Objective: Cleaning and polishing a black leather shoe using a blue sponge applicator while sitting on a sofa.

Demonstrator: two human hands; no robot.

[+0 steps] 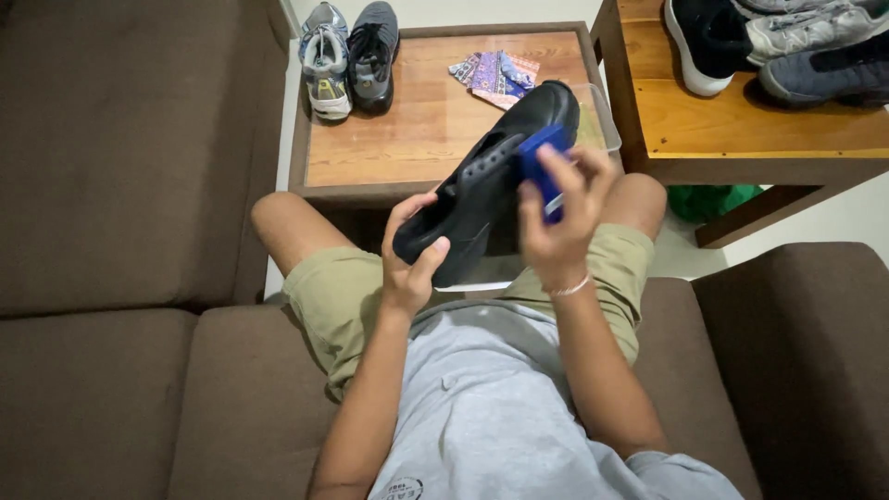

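Note:
A black shoe (491,176) is held up over my lap, toe pointing away towards the low table. My left hand (412,259) grips its heel end from below, thumb over the edge. My right hand (560,218) is closed on a blue brush-like block (540,162) that is pressed against the shoe's side near the laces. My knees in khaki shorts are below the shoe.
A low wooden table (417,130) stands in front with a pair of grey sneakers (350,57) and a patterned cloth (495,74). A second wooden table (741,125) at right holds several shoes. Brown sofa cushions (120,185) surround me. A green bag (708,199) lies under the right table.

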